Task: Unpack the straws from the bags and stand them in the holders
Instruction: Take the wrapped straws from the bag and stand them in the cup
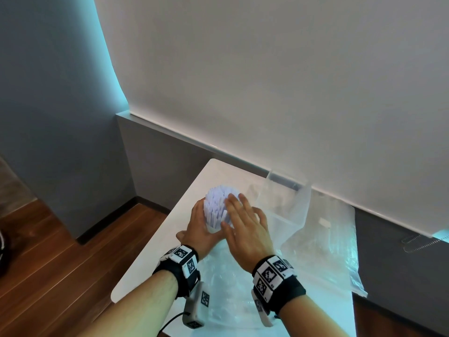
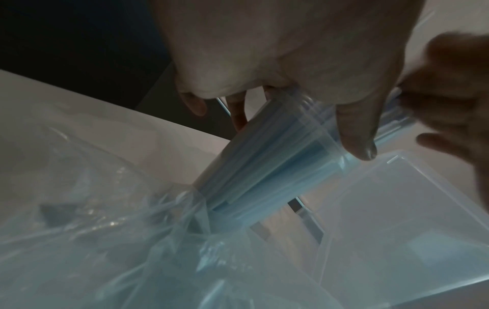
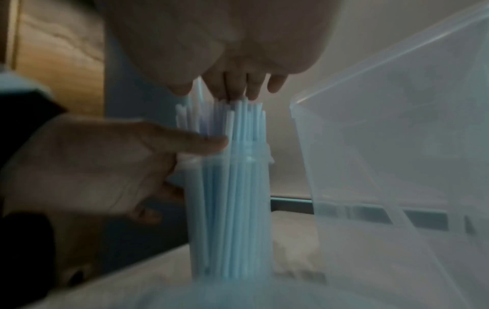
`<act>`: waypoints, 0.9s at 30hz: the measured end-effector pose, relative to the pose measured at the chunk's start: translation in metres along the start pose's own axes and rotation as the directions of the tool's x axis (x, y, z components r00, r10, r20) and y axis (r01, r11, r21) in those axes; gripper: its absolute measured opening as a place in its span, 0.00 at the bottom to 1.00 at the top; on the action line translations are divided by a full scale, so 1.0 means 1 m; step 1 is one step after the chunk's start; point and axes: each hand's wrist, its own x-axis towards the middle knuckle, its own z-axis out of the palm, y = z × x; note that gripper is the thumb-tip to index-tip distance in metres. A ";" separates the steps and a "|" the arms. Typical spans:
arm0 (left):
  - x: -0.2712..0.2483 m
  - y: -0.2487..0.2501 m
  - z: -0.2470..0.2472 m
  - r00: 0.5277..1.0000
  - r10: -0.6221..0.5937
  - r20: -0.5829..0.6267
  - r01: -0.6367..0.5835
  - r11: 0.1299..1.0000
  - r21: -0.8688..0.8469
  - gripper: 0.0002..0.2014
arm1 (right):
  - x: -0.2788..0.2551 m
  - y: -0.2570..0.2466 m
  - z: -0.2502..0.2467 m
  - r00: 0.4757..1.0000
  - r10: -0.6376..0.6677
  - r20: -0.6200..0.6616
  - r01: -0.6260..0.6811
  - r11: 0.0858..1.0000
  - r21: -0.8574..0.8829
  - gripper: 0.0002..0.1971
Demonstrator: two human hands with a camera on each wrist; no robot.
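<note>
A bundle of pale blue straws [image 1: 216, 203] stands upright in a clear round holder [image 1: 213, 229] on the white table [image 1: 150, 251]. My left hand [image 1: 198, 222] grips the holder from the left, thumb across the straws at its rim. My right hand [image 1: 243, 220] lies flat over the bundle, its straight fingertips [image 3: 238, 90] touching the uneven straw tops [image 3: 232, 117]. The left wrist view shows the holder [image 2: 264, 167] full of straws under my left thumb [image 2: 357, 135].
A clear plastic box [image 1: 286, 203] stands just right of the holder, close to my right hand. Crumpled clear bags lie at the right [image 1: 328, 244] and under my wrists [image 1: 226, 288]. The table's left edge is near the holder; a wall runs behind.
</note>
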 end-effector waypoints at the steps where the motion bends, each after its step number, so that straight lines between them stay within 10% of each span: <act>1: 0.001 -0.001 0.001 1.000 0.001 0.002 -0.001 1.000 0.003 0.47 | -0.002 0.000 0.004 0.999 -0.017 0.027 0.017 1.000 -0.020 0.29; 17: 0.002 -0.004 0.001 1.000 0.002 0.019 -0.001 0.999 -0.041 0.54 | 0.006 0.009 0.000 0.912 -0.118 -0.393 0.163 0.983 0.083 0.10; 27: -0.002 0.005 -0.001 1.000 -0.021 0.004 0.021 1.000 -0.007 0.45 | 0.000 0.000 -0.010 0.959 -0.082 -0.271 0.100 0.994 0.054 0.24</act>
